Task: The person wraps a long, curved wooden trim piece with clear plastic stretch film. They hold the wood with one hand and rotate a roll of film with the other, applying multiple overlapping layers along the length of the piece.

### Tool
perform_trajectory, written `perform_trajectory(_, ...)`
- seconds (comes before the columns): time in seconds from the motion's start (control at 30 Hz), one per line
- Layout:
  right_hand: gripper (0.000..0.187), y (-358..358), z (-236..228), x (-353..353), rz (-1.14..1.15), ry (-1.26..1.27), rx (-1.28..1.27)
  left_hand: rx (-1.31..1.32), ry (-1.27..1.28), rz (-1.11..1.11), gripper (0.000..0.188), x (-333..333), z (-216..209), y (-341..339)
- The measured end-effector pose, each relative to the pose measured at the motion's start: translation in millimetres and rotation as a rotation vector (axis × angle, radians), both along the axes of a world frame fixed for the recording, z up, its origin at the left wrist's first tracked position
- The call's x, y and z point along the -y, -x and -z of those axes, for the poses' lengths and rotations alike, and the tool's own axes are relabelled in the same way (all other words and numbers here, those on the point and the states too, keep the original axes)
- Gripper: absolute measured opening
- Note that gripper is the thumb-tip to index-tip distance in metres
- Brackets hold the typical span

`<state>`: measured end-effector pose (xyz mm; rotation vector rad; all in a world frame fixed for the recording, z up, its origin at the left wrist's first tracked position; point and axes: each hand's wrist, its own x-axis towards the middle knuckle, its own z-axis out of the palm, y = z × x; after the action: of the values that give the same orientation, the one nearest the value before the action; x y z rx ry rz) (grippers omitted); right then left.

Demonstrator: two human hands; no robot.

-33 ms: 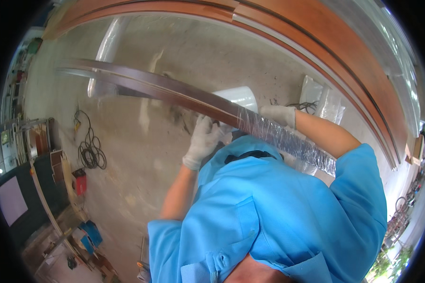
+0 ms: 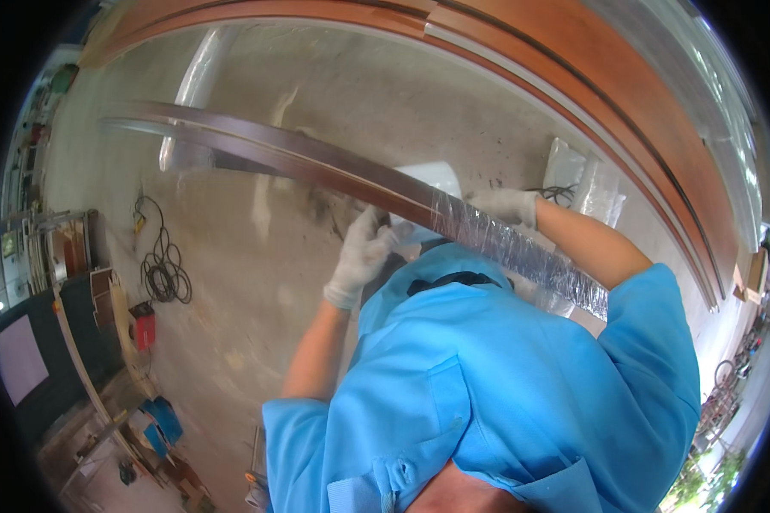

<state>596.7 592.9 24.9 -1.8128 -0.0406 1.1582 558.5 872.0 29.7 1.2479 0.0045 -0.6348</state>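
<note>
A long dark brown strip point(image 2: 316, 167) runs slantwise in front of me. Its right part is wrapped in shiny clear stretch film point(image 2: 522, 252). Behind and under the strip is a whitish film roll point(image 2: 436, 176), partly hidden by it. My left hand point(image 2: 358, 256), in a pale glove, is on the near side with its fingers bent at the roll's near end; their tips are partly hidden. My right hand point(image 2: 505, 208), gloved too, lies closed at the far edge of the wrapped part, close to the roll, with its fingertips hidden.
Long orange-brown panels point(image 2: 607, 94) curve along the far side. A film-covered tube point(image 2: 198, 73) lies at the far left. Coiled black cable point(image 2: 164, 278) and a red box point(image 2: 144, 327) are on the floor at left. Wrapped pieces point(image 2: 599, 192) lie beyond my right arm.
My left hand has shifted slightly left and toward me. The film roll has moved a little with it, and my right hand slightly left. The strip's left end has risen slightly in view.
</note>
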Motion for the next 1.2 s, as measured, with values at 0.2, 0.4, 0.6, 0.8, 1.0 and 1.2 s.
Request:
perform_trajectory(0.2, 0.060, 0.8, -138.9, -8.4, -0.031, -0.076, 0.825, -0.081, 0.005, 0.014, 0.030, -36.9, -60.8, -2.8)
perform_trajectory(0.4, 0.061, 58.9, -130.6, -71.8, -0.366, -0.292, 1.600, -0.403, 0.268, -0.074, 0.014, -35.1, -88.9, -6.9)
perform_trajectory(0.6, 0.045, 47.3, -124.4, -76.4, -0.087, -0.356, 1.477, 0.025, 0.078, -0.075, 0.023, -42.2, -73.0, 11.4)
perform_trajectory(0.8, 0.039, -27.1, -71.4, -13.1, 0.466, -0.428, 0.912, 0.019, -0.075, -0.149, 0.034, -63.6, -14.8, -16.5)
perform_trajectory(1.0, 0.040, -75.8, 66.6, 4.5, 0.793, -0.922, -0.226, 0.751, -0.475, -0.061, 0.051, -18.1, 72.8, -43.7)
perform_trajectory(1.2, 0.043, -23.6, 33.6, -19.2, 0.494, -0.416, -0.282, 0.707, -0.610, 0.112, 0.052, -14.9, 67.4, -49.7)
